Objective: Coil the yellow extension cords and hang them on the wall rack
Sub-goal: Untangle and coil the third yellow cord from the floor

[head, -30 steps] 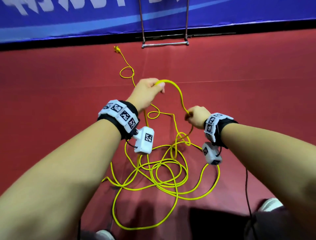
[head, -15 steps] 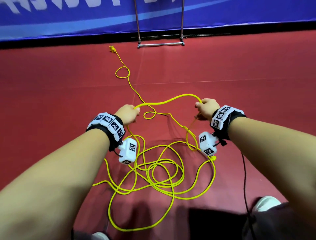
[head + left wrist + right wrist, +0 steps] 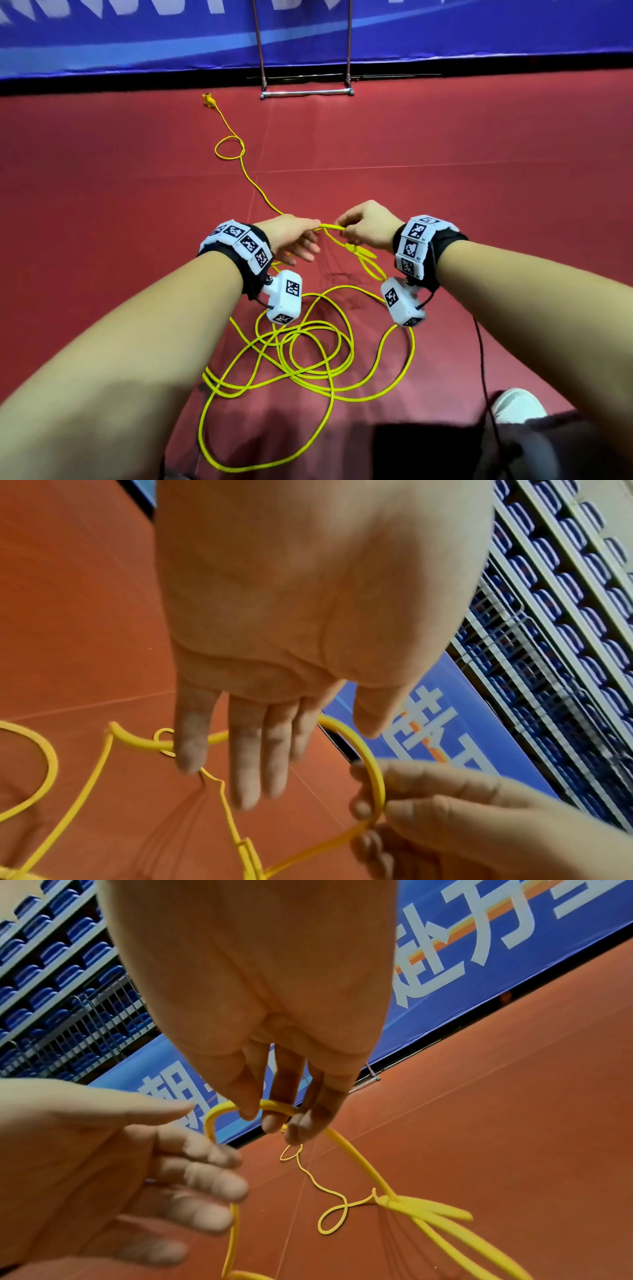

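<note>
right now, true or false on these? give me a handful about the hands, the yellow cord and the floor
1. The right hand pinches the yellow cord. True.
2. The left hand is a tight fist around the cord. False: its fingers are stretched out almost straight, with the cord crossing behind them.
3. All of the cord is lifted off the red floor. False: most of it lies there in loose tangled loops.
4. The yellow plug lies on the floor near the metal frame by the blue banner. True.
5. The cord is already a neat coil. False: only a small bend is held between the hands.
</note>
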`<action>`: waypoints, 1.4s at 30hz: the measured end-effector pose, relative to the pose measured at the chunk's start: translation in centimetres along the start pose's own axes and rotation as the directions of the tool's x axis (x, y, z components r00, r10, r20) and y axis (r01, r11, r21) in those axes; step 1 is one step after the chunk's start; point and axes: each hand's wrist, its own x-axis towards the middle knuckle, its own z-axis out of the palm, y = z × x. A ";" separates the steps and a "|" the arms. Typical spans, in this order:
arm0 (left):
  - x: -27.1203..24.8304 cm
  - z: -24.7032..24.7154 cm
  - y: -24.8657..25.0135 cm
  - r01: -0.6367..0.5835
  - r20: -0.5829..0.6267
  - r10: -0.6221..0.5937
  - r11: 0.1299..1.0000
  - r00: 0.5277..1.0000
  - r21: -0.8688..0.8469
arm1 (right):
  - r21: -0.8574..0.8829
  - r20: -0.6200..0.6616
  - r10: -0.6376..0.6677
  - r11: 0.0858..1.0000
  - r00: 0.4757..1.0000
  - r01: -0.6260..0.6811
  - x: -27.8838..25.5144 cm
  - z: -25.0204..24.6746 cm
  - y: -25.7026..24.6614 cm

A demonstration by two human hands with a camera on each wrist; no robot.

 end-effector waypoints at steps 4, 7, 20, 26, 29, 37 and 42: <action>0.4 1.1 1.0 -0.057 -0.059 0.050 0.991 0.997 -0.125 | 0.060 0.038 -0.055 0.997 0.998 0.053 -1.0 0.0 -0.5; -0.1 1.6 1.7 -0.002 0.048 0.017 0.958 0.999 -0.287 | 0.092 0.092 -0.094 0.992 0.991 0.085 -1.4 -0.1 -1.3; -1.0 0.6 4.9 -0.325 -0.333 0.135 0.714 0.933 -0.621 | -0.132 -0.003 0.191 0.973 0.982 -0.190 -0.3 0.7 2.4; -2.5 -1.5 6.8 -0.366 -0.334 0.156 0.496 0.929 -0.787 | -0.091 0.111 0.342 0.939 0.933 -0.333 -0.8 1.8 4.9; -3.0 -2.3 7.0 -0.384 -0.351 0.157 0.437 0.923 -0.813 | 0.042 0.071 0.347 0.936 0.935 -0.350 -0.5 1.9 5.5; -1.5 -5.2 2.1 -0.287 -0.422 -0.063 0.640 0.905 -0.713 | 0.549 -0.019 0.401 0.770 0.916 -0.325 0.0 0.6 4.2; -0.3 -6.2 -3.1 -0.077 -0.435 -0.259 0.782 0.862 -0.619 | 0.650 -0.001 0.380 0.703 0.925 -0.288 0.2 -1.2 2.8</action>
